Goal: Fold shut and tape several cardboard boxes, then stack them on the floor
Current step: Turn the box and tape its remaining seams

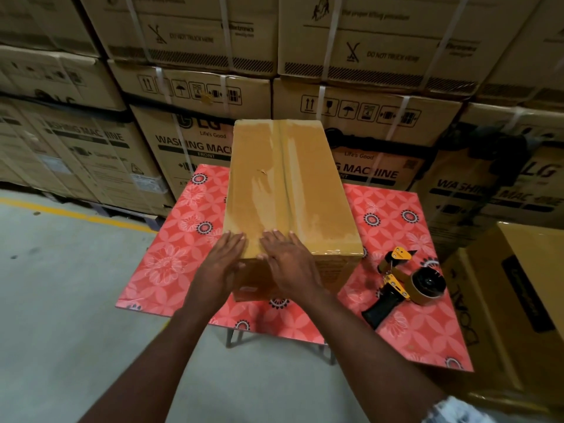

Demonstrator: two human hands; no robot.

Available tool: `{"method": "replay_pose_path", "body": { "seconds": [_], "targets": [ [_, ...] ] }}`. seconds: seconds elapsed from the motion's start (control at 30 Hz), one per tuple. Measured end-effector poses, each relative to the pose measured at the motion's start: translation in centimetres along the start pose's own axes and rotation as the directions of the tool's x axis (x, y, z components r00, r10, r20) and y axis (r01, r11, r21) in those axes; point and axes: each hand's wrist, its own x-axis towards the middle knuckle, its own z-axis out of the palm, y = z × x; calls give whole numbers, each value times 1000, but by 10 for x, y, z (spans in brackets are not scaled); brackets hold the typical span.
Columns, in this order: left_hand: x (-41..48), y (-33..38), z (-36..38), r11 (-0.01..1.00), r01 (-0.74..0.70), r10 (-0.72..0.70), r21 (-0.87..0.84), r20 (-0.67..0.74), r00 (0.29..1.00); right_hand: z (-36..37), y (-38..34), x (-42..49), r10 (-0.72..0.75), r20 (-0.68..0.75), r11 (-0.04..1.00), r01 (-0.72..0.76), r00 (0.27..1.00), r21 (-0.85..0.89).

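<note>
A closed cardboard box (pixel 305 184) stands on the red flower-patterned table (pixel 406 325), with brown tape running along its top seam and over the near edge. My left hand (pixel 224 261) lies flat with straight fingers on the near left corner of the box. My right hand (pixel 290 261) presses flat beside it over the taped seam at the near edge, the thumb on the front face. A yellow and black tape dispenser (pixel 399 285) with a brown roll lies on the table to the right of the box, untouched.
Tall stacks of strapped washing-machine cartons (pixel 189 87) wall off the far side and both flanks. Another large carton (pixel 518 300) stands on the floor at the right. Grey concrete floor (pixel 61 300) with a yellow line stretches left of the table.
</note>
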Motion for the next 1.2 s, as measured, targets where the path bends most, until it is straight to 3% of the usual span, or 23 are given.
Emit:
{"method": "replay_pose_path", "body": {
  "seconds": [0.1, 0.23, 0.43, 0.53, 0.6, 0.67, 0.83, 0.93, 1.03, 1.13, 1.2],
  "targets": [
    [-1, -1, -1, 998, -8, 9, -60, 13, 1000, 2, 4, -2, -22, -13, 999, 22, 1000, -29],
    [3, 3, -5, 993, 61, -61, -102, 0, 998, 0, 0, 13, 20, 47, 992, -26, 999, 120],
    [-1, -1, -4, 990, 20, -20, -138, 5, 1000, 2, -4, 7, -83, 106, 996, 84, 991, -10],
    [-6, 9, -6, 937, 214, -241, -275, -66, 968, -1, -4, 12, -8, 94, 996, 0, 996, 84],
    [-9, 18, -7, 804, 368, -464, -466, -107, 879, -2, -10, 19, 62, 114, 988, -77, 992, 137],
    [-12, 23, -3, 718, 416, -559, -557, -106, 822, 0, -16, 22, 70, 122, 991, -83, 990, 106],
    [-23, 32, 21, 786, 453, -566, -421, -195, 801, 3, -13, 20, 85, 139, 989, -101, 987, 108],
    [-28, 48, 37, 778, 500, -583, -381, -139, 801, 3, -18, 22, 129, 132, 983, -145, 983, 115],
    [-25, 69, 58, 810, 530, -566, -254, -95, 819, 8, -31, 23, 169, 147, 985, -172, 975, 6],
    [-23, 89, 63, 763, 599, -624, -242, -40, 780, 17, -45, 22, 246, 160, 964, -225, 956, -140],
    [-34, 91, 66, 802, 584, -588, -126, 10, 809, 22, -51, 21, 278, 153, 945, -242, 948, -219]
  ]
}}
